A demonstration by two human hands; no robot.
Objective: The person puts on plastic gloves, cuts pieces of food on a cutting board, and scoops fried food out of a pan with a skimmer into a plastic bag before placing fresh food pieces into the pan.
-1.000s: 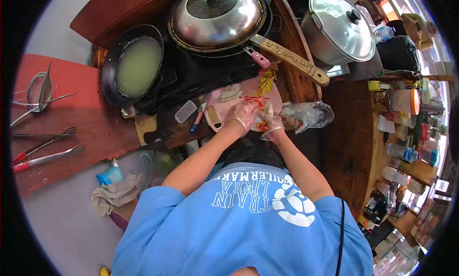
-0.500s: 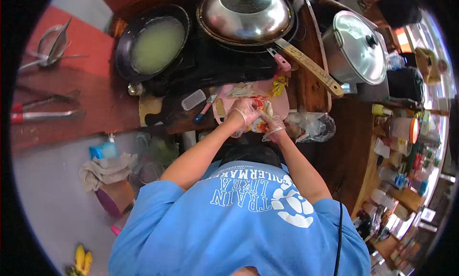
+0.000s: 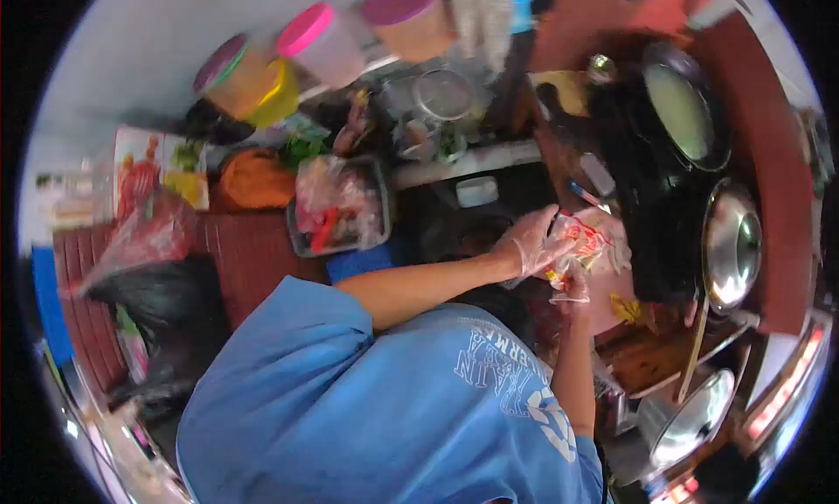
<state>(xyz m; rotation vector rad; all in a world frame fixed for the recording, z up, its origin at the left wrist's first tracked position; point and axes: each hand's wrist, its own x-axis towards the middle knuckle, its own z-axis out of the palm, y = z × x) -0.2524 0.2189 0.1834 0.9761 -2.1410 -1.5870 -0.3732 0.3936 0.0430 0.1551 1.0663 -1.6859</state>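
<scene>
A printed plastic packet [image 3: 587, 235], whitish with red and yellow marks, is between my two hands, its contents not clear to me. My left hand [image 3: 531, 242], in a clear plastic glove, grips its near left edge with long, partly extended fingers. At the packet's lower end, my gloved right hand [image 3: 573, 287] pinches it closed-fingered. Beneath both lies a pink cutting board [image 3: 612, 296] with a yellow scrap [image 3: 625, 309] on it. A grater [image 3: 597, 173] and a blue-handled utensil [image 3: 580, 192] rest beside the board.
A wok with pale liquid [image 3: 680, 111] and a lidded pan [image 3: 732, 246] sit on the stove, the pan's long handle sticking out. A lidded pot [image 3: 695, 421] stands lower right. To the left are a tub of bagged food [image 3: 384, 203], a black bag [image 3: 166, 316] and lidded containers [image 3: 323, 50].
My view and body have turned left, so the stove now appears at the right and the tub and containers have come into view. Both hands stay at the packet.
</scene>
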